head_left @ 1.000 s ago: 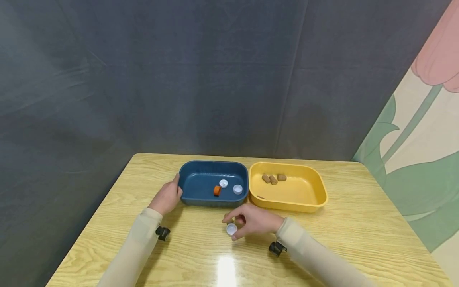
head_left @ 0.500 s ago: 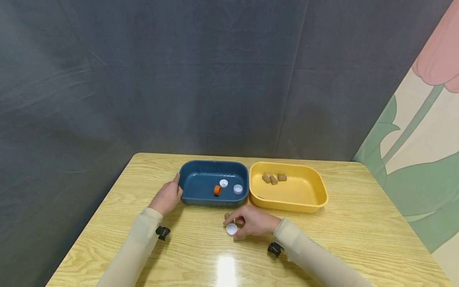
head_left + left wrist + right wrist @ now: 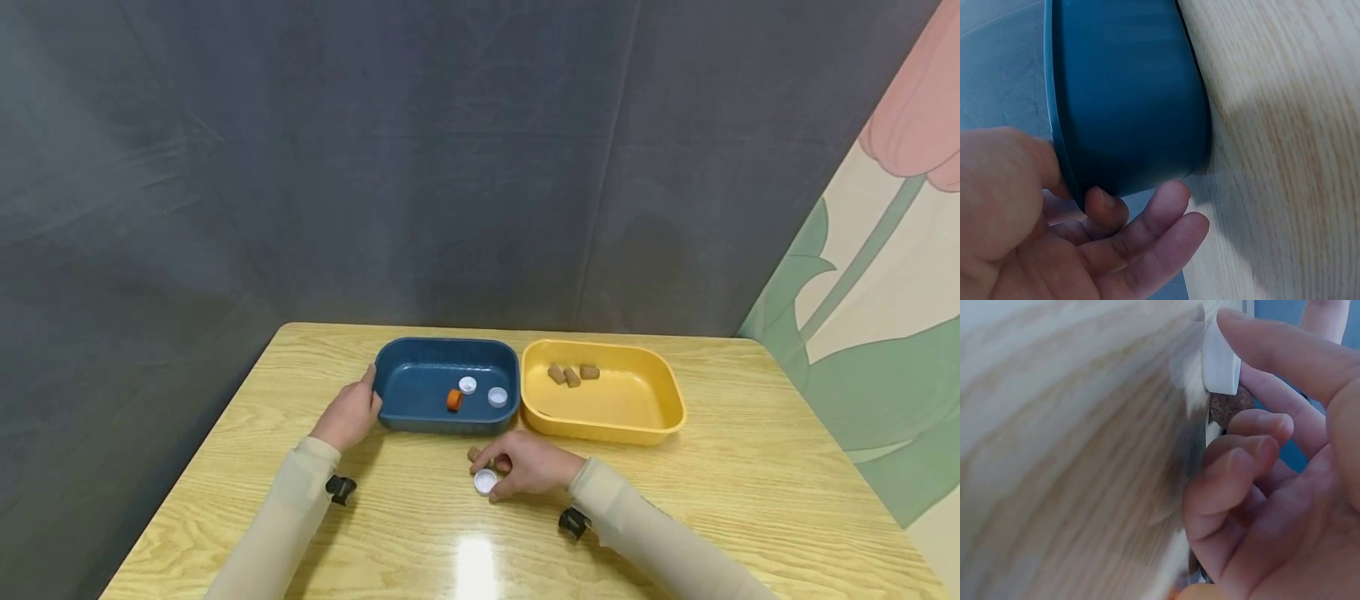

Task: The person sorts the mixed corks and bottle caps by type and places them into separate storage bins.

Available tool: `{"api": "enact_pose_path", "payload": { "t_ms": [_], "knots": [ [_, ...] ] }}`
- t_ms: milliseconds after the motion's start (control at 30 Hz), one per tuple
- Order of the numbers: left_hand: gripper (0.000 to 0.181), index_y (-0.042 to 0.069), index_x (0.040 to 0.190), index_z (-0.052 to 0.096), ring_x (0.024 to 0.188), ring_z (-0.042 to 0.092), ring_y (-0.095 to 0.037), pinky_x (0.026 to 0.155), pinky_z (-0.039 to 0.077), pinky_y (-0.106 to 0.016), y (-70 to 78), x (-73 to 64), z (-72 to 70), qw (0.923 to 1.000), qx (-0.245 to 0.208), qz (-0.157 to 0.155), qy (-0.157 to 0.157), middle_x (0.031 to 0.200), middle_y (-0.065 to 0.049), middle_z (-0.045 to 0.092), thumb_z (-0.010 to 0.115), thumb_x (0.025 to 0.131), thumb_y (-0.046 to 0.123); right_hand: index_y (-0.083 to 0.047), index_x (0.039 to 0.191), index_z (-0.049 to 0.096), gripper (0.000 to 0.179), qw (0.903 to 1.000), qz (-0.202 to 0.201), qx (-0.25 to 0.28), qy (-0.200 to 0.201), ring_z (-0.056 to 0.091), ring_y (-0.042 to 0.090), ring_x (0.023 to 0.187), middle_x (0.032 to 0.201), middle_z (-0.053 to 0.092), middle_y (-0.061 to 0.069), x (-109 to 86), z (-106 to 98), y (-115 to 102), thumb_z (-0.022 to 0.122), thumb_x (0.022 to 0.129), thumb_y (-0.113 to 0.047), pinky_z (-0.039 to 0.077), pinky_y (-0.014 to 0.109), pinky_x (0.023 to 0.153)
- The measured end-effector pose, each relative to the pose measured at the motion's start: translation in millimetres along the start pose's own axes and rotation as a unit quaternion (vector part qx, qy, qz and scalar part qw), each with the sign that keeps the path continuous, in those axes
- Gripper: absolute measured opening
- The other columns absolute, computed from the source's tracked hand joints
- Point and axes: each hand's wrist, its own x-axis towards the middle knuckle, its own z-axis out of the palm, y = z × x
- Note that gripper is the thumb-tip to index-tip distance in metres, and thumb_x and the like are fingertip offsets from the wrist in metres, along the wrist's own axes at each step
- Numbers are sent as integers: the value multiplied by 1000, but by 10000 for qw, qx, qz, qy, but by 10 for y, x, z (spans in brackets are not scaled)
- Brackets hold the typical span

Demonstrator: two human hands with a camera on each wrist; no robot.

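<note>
My left hand (image 3: pixel 348 414) grips the left end of the blue tray (image 3: pixel 437 423), with its thumb over the rim. In the left wrist view, curled fingertips lie against the tray's outer wall. My right hand (image 3: pixel 532 463) is low over the table in front of the trays. Its thumb and index finger pinch a white bottle cap (image 3: pixel 485 481), hollow side up, at table level. Just behind that cap lies a cork stopper (image 3: pixel 473 454), partly hidden by the fingers; the right wrist view shows the cork (image 3: pixel 1229 407) below the cap.
Two white caps (image 3: pixel 497 397) and an orange cap (image 3: pixel 454 400) lie inside the blue tray. Close on its right stands a yellow tray (image 3: pixel 600 432) with several cork stoppers (image 3: pixel 572 377). A dark cloth (image 3: pixel 450 167) hangs behind the table (image 3: pixel 375 533).
My right thumb and index finger have drawn closer around the white cap, uncovering more of the cork behind it. My left hand keeps its place on the blue tray.
</note>
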Motion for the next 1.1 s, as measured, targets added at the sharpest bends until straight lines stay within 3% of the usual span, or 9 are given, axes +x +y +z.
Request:
{"api": "enact_pose_path", "payload": {
  "t_ms": [267, 600, 900, 1033, 1100],
  "knots": [
    [61, -16, 152, 21, 51, 37, -14, 52, 36, -30, 9, 0, 1, 10000, -3, -88, -6, 60, -4, 42, 41, 98, 4, -11, 108, 78, 36, 9998, 211, -23, -1, 37, 1, 56, 59, 40, -10, 3, 4, -5, 88, 73, -11, 31, 17, 56],
    [61, -15, 152, 19, 50, 37, -14, 52, 36, -30, -6, 7, 7, 9999, -27, -85, -51, 59, -4, 42, 41, 99, 4, -14, 104, 79, 32, 9998, 177, -104, 4, 38, 0, 56, 60, 42, -10, -4, 8, -2, 89, 73, -15, 32, 16, 56],
    [61, -17, 152, 20, 51, 36, -14, 52, 36, -30, -4, 6, -3, 10000, 16, 5, 26, 59, -4, 43, 41, 98, 3, -14, 106, 79, 32, 9992, 273, 284, 35, 40, 2, 57, 60, 45, -5, -20, -48, -81, 87, 75, -14, 32, 17, 56],
    [61, -17, 151, 21, 51, 36, -14, 52, 36, -30, -2, 7, -5, 10000, 24, 13, 32, 60, -4, 43, 41, 98, 3, -11, 109, 79, 34, 9986, 224, 466, 56, 40, 3, 57, 87, 70, -1, -25, -97, -126, 87, 76, -13, 32, 17, 56],
    [61, -17, 151, 21, 52, 36, -14, 53, 36, -30, -6, 8, -7, 10000, 38, 32, 42, 60, -5, 43, 41, 98, 3, -10, 109, 78, 34, 9988, 126, 466, 69, 40, 3, 57, 97, 72, 0, -27, -121, -144, 86, 77, -14, 32, 17, 55]
  ]
}}
